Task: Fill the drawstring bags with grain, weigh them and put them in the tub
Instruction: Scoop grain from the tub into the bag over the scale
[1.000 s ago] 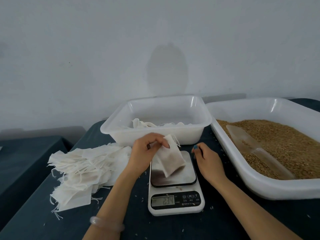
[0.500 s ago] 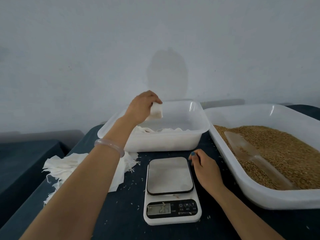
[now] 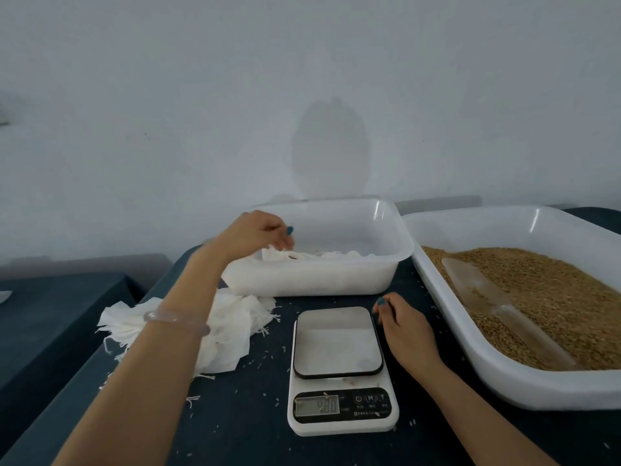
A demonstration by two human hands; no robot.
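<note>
My left hand (image 3: 257, 235) hovers over the left end of the white tub (image 3: 319, 280), thumb and fingers apart with nothing between them. Just under its fingertips a filled drawstring bag (image 3: 274, 255) lies in the tub with several other filled bags (image 3: 339, 254). The kitchen scale (image 3: 337, 341) stands in front of the tub, and its steel plate is bare. My right hand (image 3: 405, 331) rests on the dark table to the right of the scale, loosely curled and holding nothing. A pile of empty white bags (image 3: 232, 327) lies left of the scale, partly hidden by my left forearm.
A big white tray (image 3: 504, 385) of brown grain (image 3: 544, 290) stands at the right, with a clear plastic scoop (image 3: 497, 304) lying in the grain. Loose grains dot the dark tablecloth (image 3: 242, 415). A grey wall rises close behind the tub.
My left hand lifted the filled bag off the scale, carried it back over the tub and let it go there. The scale plate is now bare. My right hand stayed put.
</note>
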